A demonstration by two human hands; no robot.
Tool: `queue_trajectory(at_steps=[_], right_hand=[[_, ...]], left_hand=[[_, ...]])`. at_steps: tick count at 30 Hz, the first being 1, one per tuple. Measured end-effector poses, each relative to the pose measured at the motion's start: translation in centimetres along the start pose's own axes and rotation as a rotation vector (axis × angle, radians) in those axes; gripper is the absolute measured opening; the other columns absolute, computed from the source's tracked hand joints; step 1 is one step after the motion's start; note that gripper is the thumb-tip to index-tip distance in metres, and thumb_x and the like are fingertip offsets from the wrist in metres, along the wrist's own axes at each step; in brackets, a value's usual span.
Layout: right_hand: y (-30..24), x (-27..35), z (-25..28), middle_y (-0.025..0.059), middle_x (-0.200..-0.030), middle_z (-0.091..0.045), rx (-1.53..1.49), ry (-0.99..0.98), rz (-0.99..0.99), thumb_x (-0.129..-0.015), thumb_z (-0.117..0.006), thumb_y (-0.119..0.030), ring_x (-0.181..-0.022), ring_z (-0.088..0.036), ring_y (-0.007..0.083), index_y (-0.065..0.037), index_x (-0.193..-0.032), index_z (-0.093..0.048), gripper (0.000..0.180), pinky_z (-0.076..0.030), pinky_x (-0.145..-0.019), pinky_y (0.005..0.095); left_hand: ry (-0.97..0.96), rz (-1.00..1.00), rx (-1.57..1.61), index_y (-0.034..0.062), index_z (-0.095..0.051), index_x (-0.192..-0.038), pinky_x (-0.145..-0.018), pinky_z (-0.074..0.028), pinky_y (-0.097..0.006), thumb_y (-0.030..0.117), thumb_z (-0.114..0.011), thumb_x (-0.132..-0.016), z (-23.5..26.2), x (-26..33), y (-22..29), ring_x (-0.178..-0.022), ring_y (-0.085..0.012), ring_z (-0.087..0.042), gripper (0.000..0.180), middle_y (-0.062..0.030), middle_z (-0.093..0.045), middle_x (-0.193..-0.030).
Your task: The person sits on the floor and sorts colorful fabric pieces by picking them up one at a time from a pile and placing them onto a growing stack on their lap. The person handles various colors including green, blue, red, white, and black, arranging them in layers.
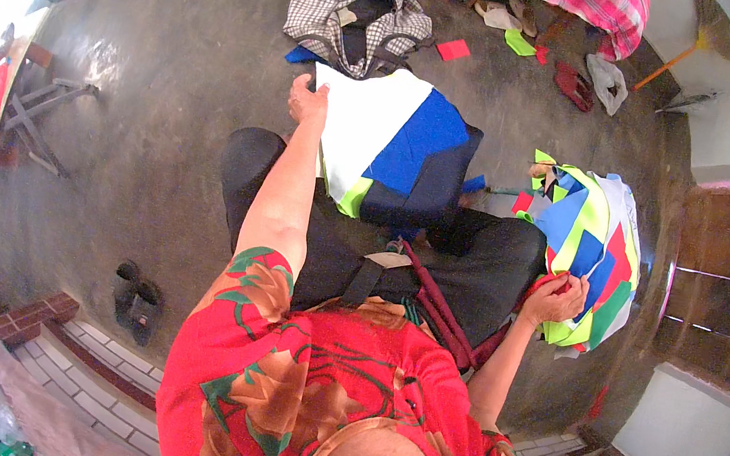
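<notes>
Red floral shirt (344, 367) filled six o'clock. White-and-blue cloth (381, 122) lay at three o'clock from the left hand (309, 102), which grasped its edge. Scrap pile (590, 252), long axis twelve-to-six, lay at one o'clock from the nearer right hand (556, 299): curled, hold indeterminable.

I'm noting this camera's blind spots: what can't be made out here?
All in the head view:
- Inside the checkered bag: mostly dark shadow and folds.
- Beneath the white-and-blue cloth: covered by it.
- Right hand's exact hold: curled fingers hide it.
- Bottom of the coloured scrap heap: covered by upper pieces.
- Rest of the pink plaid cloth: cut off by the top edge.
</notes>
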State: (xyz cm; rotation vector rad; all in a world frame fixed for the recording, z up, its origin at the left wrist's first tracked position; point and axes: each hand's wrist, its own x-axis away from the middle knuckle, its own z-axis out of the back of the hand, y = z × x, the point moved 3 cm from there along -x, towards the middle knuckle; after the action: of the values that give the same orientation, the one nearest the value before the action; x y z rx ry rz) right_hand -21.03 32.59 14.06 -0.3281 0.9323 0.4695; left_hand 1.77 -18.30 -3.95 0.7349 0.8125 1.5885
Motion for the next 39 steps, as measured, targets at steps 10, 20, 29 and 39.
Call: queue_trajectory(at_steps=[10, 20, 29, 39], right_hand=[[1.0, 0.1, -0.1, 0.0109, -0.099, -0.063, -0.032, 0.005, -0.038, -0.079, -0.060, -0.016, -0.099, -0.056, 0.0286, -0.011, -0.084, -0.059, 0.008, -0.038, -0.086, 0.0409], [1.7, 0.0, 0.5, 0.0074, -0.107, -0.059, -0.088, 0.020, -0.142, -0.075, -0.063, -0.015, -0.097, -0.053, 0.0275, -0.012, -0.087, -0.057, 0.014, -0.037, -0.084, 0.0403], [1.9, -0.3, 1.5, 0.0077, -0.107, -0.061, -0.184, -0.003, -0.196, -0.078, -0.063, -0.017, -0.096, -0.055, 0.0277, -0.011, -0.088, -0.060, 0.013, -0.039, -0.082, 0.0406], [3.6, -1.9, 3.2, 0.0120, -0.097, -0.063, -0.414, -0.018, -0.413, -0.079, -0.061, -0.006, -0.095, -0.058, 0.0289, -0.004, -0.090, -0.060, 0.011, -0.045, -0.081, 0.0368]], left_hand=[[-0.423, -0.955, -0.258, 0.0073, -0.053, -0.114, -0.099, -0.031, -0.045, 0.022, -0.069, -0.072, 1.0, 12.0, 6.8, -0.119, -0.0319, -0.040, 0.047, -0.0145, -0.046, -0.125], [-0.737, -1.083, -0.522, 0.0062, -0.039, -0.131, -0.106, -0.019, -0.053, 0.033, -0.065, -0.077, -0.6, 16.5, 4.3, -0.132, -0.0344, -0.025, 0.066, -0.0183, -0.032, -0.140], [-0.716, -1.082, -0.546, 0.0072, -0.039, -0.132, -0.104, -0.022, -0.053, 0.031, -0.065, -0.078, 0.1, 17.0, 3.7, -0.132, -0.0330, -0.027, 0.064, -0.0163, -0.033, -0.140], [-0.785, -1.064, -0.548, 0.0064, -0.039, -0.132, -0.104, -0.022, -0.053, 0.031, -0.065, -0.077, 0.4, 16.5, 3.6, -0.132, -0.0329, -0.026, 0.065, -0.0163, -0.032, -0.141]])
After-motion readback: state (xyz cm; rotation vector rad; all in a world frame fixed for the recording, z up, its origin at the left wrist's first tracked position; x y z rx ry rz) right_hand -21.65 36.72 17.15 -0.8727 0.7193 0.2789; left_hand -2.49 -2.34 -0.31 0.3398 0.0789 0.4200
